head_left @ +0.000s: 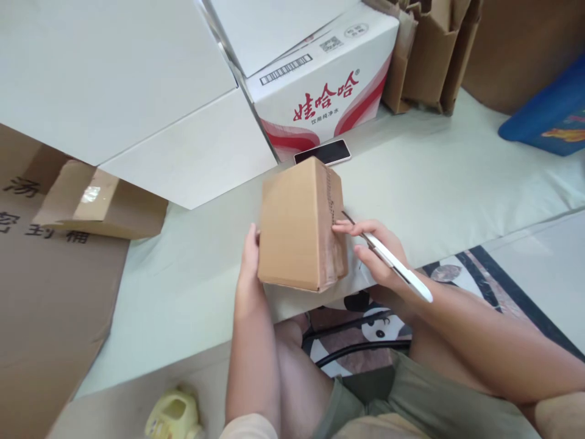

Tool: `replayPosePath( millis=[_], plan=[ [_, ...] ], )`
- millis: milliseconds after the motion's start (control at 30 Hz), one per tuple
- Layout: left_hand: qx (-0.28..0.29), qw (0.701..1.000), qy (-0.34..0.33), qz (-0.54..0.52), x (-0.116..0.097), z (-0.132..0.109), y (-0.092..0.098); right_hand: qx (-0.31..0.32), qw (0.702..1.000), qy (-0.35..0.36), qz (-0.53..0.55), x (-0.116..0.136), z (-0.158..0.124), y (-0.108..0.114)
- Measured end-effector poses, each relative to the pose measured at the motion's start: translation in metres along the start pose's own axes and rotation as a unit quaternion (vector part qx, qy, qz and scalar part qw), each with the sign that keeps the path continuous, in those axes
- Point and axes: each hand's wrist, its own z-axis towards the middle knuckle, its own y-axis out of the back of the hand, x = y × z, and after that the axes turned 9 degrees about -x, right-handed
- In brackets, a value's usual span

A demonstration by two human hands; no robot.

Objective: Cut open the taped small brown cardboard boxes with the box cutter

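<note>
A small brown cardboard box (295,222) stands tilted on the pale surface (457,183) in front of me, its taped side facing right. My left hand (249,256) presses against the box's left side, fingers hidden behind it. My right hand (379,250) is closed round a white-handled cutter (397,265). The thin blade tip touches the taped right edge of the box, and my fingertip rests there too.
A phone (322,152) lies behind the box. A white carton with red print (320,85) and large white boxes (114,91) stand at the back. Flat brown cardboard (50,292) lies left, a blue object (548,116) right, a yellow toy (171,417) near my knee.
</note>
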Motion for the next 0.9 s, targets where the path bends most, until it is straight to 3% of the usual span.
replayPosePath(
  millis=[100,200,367,633,900],
  plan=[
    [0.039,0.997,-0.003,-0.060,-0.009,-0.010,-0.006,0.032,0.999,0.021,-0.024,0.001,0.000,-0.001],
    [0.069,0.996,0.005,-0.052,-0.013,-0.020,-0.008,0.028,0.997,0.027,-0.064,0.003,0.000,-0.001],
    [0.034,0.998,0.030,-0.039,-0.011,-0.018,0.001,0.014,0.998,-0.010,-0.059,0.002,0.001,-0.002],
    [0.016,0.996,0.061,-0.056,-0.010,-0.009,0.010,-0.070,0.991,-0.115,-0.001,-0.016,-0.001,-0.013],
    [0.014,0.997,0.058,-0.049,-0.009,-0.009,0.009,-0.122,0.984,-0.127,0.023,-0.024,0.003,-0.021]
  ],
)
